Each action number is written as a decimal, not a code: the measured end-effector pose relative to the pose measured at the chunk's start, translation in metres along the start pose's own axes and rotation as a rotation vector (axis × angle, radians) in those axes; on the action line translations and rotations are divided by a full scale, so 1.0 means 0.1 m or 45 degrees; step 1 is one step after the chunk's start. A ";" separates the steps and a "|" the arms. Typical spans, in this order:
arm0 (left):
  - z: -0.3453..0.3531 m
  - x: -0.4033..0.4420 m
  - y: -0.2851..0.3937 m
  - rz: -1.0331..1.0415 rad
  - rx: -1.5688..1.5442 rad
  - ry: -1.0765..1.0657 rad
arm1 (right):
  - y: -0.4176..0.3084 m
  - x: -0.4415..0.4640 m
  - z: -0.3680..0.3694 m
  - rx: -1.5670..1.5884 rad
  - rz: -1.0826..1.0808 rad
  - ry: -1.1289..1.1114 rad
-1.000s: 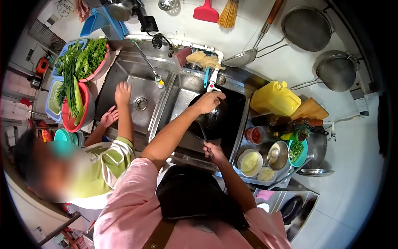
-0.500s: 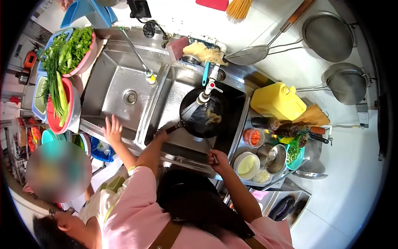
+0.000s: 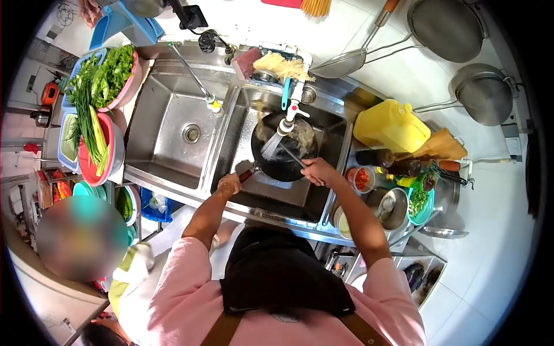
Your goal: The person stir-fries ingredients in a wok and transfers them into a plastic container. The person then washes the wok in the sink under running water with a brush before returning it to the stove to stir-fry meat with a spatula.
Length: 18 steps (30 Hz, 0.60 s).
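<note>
My left hand (image 3: 229, 183) is closed around the handle (image 3: 249, 173) of a dark wok (image 3: 283, 168) in the right sink basin. Water from the white tap (image 3: 293, 112) with a red knob runs into the wok, and pale murky liquid swirls inside. Over the wok's right rim, my right hand (image 3: 320, 172) grips a long, thin-handled utensil (image 3: 294, 154). Its working end is lost in the water, so its kind cannot be made out.
Left is a second steel basin (image 3: 164, 132) with its own faucet. Beyond it stand bowls of leafy greens (image 3: 118, 75) and scallions. To the right are a yellow jug (image 3: 389, 127), dark bottles, a tub of chopped red pepper (image 3: 361, 179) and steel pots. Strainers (image 3: 485, 95) hang on the wall; a co-worker (image 3: 130, 277) is lower left.
The co-worker's hand over the left basin is gone, and that person has shifted away to the lower left. My right hand has moved up and right with the utensil, further over the wok.
</note>
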<state>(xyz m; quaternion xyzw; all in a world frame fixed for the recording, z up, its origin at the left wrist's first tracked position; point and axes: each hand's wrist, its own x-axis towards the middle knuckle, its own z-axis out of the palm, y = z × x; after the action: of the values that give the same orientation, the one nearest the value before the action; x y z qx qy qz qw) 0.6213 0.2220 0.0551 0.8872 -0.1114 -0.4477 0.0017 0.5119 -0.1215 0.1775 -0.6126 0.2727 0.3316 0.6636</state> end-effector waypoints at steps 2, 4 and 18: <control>-0.07 -0.08 0.00 -0.044 0.019 0.009 | 0.00 -0.14 -0.21 -0.425 -0.076 -0.151; -0.06 -0.07 0.00 -0.064 0.062 0.056 | -0.03 -0.25 -0.42 -0.794 -0.074 -0.242; -0.10 0.17 -0.18 0.039 -0.884 -0.816 | 0.94 0.02 0.37 0.573 0.007 0.266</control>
<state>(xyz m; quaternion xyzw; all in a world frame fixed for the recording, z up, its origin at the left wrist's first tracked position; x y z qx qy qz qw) 0.6419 0.2351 0.0459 0.6495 0.0369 -0.7098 0.2704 0.4385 -0.0816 0.1198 -0.4795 0.4085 0.1993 0.7506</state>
